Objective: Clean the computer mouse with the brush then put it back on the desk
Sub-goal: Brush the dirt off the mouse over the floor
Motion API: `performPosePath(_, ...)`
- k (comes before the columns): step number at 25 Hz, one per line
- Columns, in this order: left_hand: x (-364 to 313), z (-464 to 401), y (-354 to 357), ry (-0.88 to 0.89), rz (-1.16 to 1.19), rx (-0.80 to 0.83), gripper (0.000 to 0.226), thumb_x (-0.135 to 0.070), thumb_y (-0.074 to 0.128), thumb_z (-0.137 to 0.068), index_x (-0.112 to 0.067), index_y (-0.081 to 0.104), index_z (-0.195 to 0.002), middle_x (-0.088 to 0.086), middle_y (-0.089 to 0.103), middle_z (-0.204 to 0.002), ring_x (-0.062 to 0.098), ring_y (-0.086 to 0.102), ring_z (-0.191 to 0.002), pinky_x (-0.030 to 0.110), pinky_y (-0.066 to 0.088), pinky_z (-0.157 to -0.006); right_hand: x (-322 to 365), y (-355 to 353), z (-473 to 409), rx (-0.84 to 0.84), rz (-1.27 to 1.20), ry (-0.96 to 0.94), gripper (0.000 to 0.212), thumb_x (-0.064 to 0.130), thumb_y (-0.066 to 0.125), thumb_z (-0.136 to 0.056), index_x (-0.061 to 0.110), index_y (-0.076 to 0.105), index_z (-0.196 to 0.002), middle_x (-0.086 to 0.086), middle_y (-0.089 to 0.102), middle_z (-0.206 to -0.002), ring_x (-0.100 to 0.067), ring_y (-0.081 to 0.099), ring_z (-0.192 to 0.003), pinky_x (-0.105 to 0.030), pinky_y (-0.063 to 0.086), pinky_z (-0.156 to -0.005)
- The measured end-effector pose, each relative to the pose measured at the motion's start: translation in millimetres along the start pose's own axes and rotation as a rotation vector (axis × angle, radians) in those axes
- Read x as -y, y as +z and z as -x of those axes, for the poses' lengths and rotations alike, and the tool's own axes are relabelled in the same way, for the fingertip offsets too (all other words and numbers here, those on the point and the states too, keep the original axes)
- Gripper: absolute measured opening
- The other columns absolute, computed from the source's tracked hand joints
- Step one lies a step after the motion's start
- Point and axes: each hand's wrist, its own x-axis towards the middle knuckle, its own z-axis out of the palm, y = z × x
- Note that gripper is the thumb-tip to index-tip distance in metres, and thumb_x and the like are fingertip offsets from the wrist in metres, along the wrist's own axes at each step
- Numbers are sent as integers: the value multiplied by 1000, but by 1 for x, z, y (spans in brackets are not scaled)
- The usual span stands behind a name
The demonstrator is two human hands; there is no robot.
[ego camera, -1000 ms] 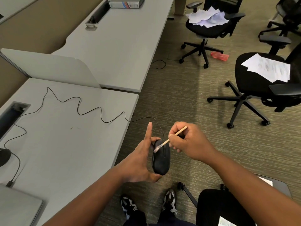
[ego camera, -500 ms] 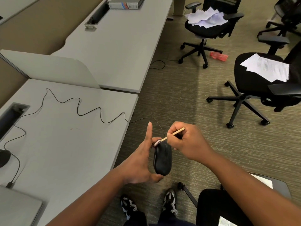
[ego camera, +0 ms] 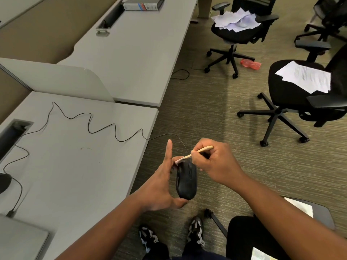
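A black wired computer mouse (ego camera: 186,182) is held upright in the air just off the desk's right edge, gripped by my left hand (ego camera: 159,186) with the index finger pointing up. My right hand (ego camera: 214,162) pinches a small wooden-handled brush (ego camera: 195,153) like a pen. Its pale bristles touch the front end of the mouse, near the buttons. The mouse's thin black cable (ego camera: 90,122) snakes across the grey desk (ego camera: 75,166) to a cable slot (ego camera: 11,134) at the left.
A second dark mouse (ego camera: 3,182) lies at the desk's left edge, a laptop corner (ego camera: 20,241) at the bottom left. Office chairs with papers (ego camera: 304,77) stand on the carpet to the right. A black chair (ego camera: 253,237) is close by my right arm. My shoes (ego camera: 195,231) are below.
The brush tip has slid from the mouse's upper body up to its front end. My left hand and the mouse have stayed almost still.
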Motion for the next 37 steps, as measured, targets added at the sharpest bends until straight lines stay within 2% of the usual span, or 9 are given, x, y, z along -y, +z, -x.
performPosePath(7,1,2,1,1,35,-48,163,-26,97,-69,-52,-48,-141,-37,31,-150,-13,39,-139,11,29,-118,-10,-7,-3,-46,112,-8,18,15,72,-89,18,66,-71,2,62,-57,-6,50,-49,-29,42,-48)
performPosePath(10,0,2,2,-2,43,-61,162,-26,96,-70,-53,-47,-141,-28,33,-156,-12,40,-139,11,30,-118,-10,-9,-2,-80,103,-16,18,18,70,-89,17,65,-71,1,61,-57,-9,50,-48,-33,42,-48)
performPosePath(14,-3,1,1,-15,68,-70,162,-25,96,-71,-56,-47,-140,-20,32,-161,-12,41,-140,11,30,-118,-5,-9,0,-109,-43,20,16,28,65,-86,19,66,-73,-7,64,-61,-32,57,-55,-43,46,-49)
performPosePath(18,-4,0,2,-14,75,-66,162,-24,96,-72,-56,-48,-138,-24,30,-159,-14,41,-139,14,28,-120,-5,-6,0,-55,-53,31,16,30,66,-86,19,66,-74,-7,65,-62,-32,56,-55,-40,44,-48)
performPosePath(20,-4,0,2,-19,81,-65,162,-23,96,-72,-56,-48,-138,-26,29,-158,-17,39,-139,8,26,-117,-7,-8,-1,-67,-8,37,16,22,69,-89,19,66,-73,4,61,-58,-15,51,-50,-33,42,-48)
performPosePath(22,-4,0,3,-24,82,-67,162,-22,96,-72,-57,-47,-138,-22,28,-162,-14,39,-141,12,27,-120,-8,-10,-1,-92,36,47,19,16,70,-90,19,65,-72,11,57,-55,-4,47,-50,-24,39,-48)
performPosePath(28,-7,0,4,-30,86,-81,162,-20,96,-73,-58,-49,-136,-24,30,-160,-18,38,-138,20,28,-123,-2,-4,0,-36,-53,34,14,22,69,-89,19,67,-75,-9,65,-64,-28,55,-55,-38,43,-49)
performPosePath(32,-3,0,6,-37,94,-80,163,-19,96,-72,-57,-48,-137,-26,25,-162,-22,36,-137,5,26,-114,-4,-8,-4,-70,45,65,17,17,70,-90,19,65,-74,4,57,-58,-5,47,-52,-27,40,-50)
performPosePath(37,1,0,7,-40,101,-91,162,-19,95,-73,-57,-49,-136,-33,27,-153,-32,35,-128,-5,27,-103,2,-5,-3,-31,-11,47,16,14,70,-90,17,66,-74,7,58,-59,-5,47,-52,-26,40,-50)
